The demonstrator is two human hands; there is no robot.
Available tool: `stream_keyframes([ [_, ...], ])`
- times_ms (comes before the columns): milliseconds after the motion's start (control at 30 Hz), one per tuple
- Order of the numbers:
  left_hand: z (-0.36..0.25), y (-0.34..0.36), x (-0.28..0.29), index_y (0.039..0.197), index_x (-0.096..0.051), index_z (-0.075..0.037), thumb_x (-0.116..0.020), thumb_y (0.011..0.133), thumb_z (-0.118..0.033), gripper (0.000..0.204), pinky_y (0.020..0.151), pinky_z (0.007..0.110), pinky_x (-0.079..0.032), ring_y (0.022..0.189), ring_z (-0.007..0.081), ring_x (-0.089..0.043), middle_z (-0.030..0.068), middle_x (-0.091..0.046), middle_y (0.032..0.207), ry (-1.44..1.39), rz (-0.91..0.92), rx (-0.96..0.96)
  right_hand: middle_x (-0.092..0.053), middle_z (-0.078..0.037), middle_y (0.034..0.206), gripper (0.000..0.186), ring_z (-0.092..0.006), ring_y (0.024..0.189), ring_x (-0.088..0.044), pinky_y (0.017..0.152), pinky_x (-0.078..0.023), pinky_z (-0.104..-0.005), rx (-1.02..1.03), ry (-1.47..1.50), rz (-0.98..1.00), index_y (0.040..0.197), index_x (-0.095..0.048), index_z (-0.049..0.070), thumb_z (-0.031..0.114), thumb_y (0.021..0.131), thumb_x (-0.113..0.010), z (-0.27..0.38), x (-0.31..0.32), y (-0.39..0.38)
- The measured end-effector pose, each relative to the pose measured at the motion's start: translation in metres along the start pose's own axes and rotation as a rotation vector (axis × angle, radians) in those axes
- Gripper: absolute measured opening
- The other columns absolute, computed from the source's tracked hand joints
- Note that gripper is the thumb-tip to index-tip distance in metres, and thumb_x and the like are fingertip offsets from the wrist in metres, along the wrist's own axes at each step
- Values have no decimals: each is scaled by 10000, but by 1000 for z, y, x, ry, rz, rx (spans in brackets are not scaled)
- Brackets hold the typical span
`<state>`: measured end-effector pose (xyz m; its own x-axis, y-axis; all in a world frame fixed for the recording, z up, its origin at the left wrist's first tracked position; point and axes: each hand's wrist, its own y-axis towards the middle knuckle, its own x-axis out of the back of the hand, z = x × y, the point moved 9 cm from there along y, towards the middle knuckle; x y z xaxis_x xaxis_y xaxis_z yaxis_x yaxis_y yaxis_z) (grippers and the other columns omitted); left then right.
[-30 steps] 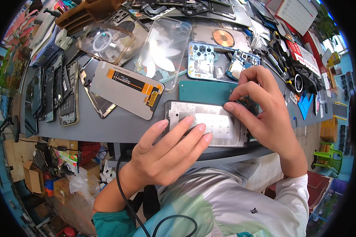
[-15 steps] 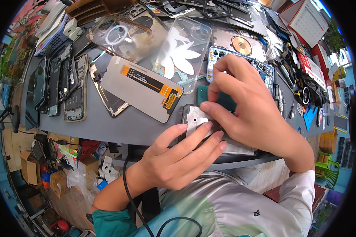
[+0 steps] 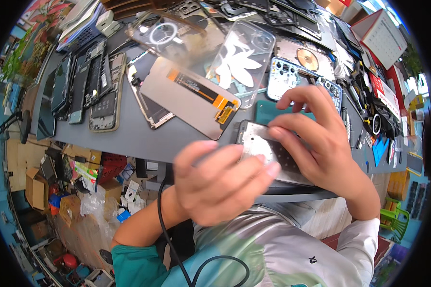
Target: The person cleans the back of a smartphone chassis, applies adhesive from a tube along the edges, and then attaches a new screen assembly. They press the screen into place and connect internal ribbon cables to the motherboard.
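Note:
A phone frame (image 3: 294, 170) with a dark inner panel lies at the near edge of the desk, and a white patch (image 3: 260, 143) shows on its left part. My right hand (image 3: 323, 150) bends over its far edge, thumb and index finger pinched together; anything between them is too small to make out. My left hand (image 3: 215, 184), blurred by motion, is raised at the near left of the frame. Its fingers are stretched out, their tips near the white patch, and no held thing shows. A green pad (image 3: 267, 112) lies just beyond the frame.
A grey screen panel with an orange ribbon (image 3: 153, 88) lies left of the frame. Farther off are a clear phone case (image 3: 251, 52) and a light-blue phone frame (image 3: 281, 81). Opened phones (image 3: 105, 115) stand at left; tools (image 3: 354, 95) crowd the right. A black cable (image 3: 164, 229) hangs before me.
My left hand has lifted off the phone frame, uncovering more of the white patch. The right hand keeps its pinch at the far edge, other fingers more raised. The whole view has shifted slightly.

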<state>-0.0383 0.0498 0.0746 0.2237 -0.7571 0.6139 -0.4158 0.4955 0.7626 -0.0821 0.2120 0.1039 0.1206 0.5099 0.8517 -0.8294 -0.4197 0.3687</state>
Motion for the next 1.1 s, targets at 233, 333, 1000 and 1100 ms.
stream_keyframes([
  [233, 40, 2, 5, 1365, -562, -60, -859, 716, -374, 780, 1064, 497, -422, 1148, 370, -592, 180, -642, 1310, -92, -58, 161, -575, -231, 1510, 701, -457, 1357, -558, 1163, -396, -609, 52, -210, 184, 1385, -695, 65, 572, 903, -740, 24, -7, -27],
  [333, 32, 10, -5, 1416, -542, -33, -877, 754, -485, 868, 1093, 519, -394, 1257, 391, -587, 214, -631, 1428, -73, 74, 121, -556, -237, 1536, 772, -465, 1400, -535, 1199, -349, -649, 65, -209, 203, 1407, -692, 96, 681, 903, -684, 27, -13, -29],
  [1000, 33, 3, -19, 1575, -499, -45, -826, 771, -304, 906, 1128, 531, -372, 1273, 309, -628, 108, -666, 1467, -70, 50, 108, -575, -203, 1494, 773, -477, 1420, -516, 1211, -301, -713, 199, 44, 275, 1280, -787, 168, 756, 779, -773, 43, -19, -29],
  [1100, 33, 3, -20, 1577, -492, -37, -828, 767, -304, 917, 1129, 532, -373, 1267, 306, -631, 101, -671, 1462, -74, 32, 102, -573, -204, 1482, 775, -480, 1420, -515, 1213, -295, -716, 183, 65, 247, 1261, -790, 165, 759, 763, -788, 46, -23, -24],
])
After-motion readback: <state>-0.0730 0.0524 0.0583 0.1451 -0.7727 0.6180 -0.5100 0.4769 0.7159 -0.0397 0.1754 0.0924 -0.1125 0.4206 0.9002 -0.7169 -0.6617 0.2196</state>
